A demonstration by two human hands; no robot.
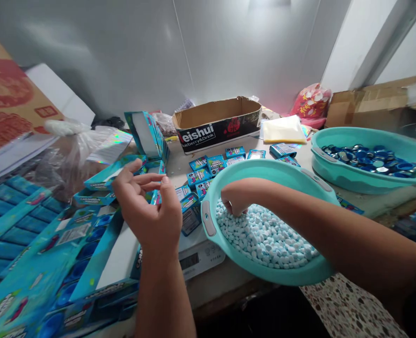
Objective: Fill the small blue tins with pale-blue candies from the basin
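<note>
My right hand point(236, 197) reaches down into a turquoise basin point(260, 173), its curled fingers closed among small pale-blue and white candies point(267, 239). The fingertips are partly hidden by the hand and the pile. My left hand point(149, 202) is raised left of the basin, palm turned up, its fingers loosely bent and apart with nothing in them. Small blue candy tins point(216, 164) lie scattered behind and left of the basin. A white digital scale point(204, 258) sits partly under the basin's left side.
At the right stands a second turquoise basin point(362, 180) of blue and silver lids. Blue display boxes point(21, 234) crowd the left, with a clear plastic bag point(62, 155) behind them. An open black carton point(222, 126) and yellowish sheets point(284, 130) lie at the back.
</note>
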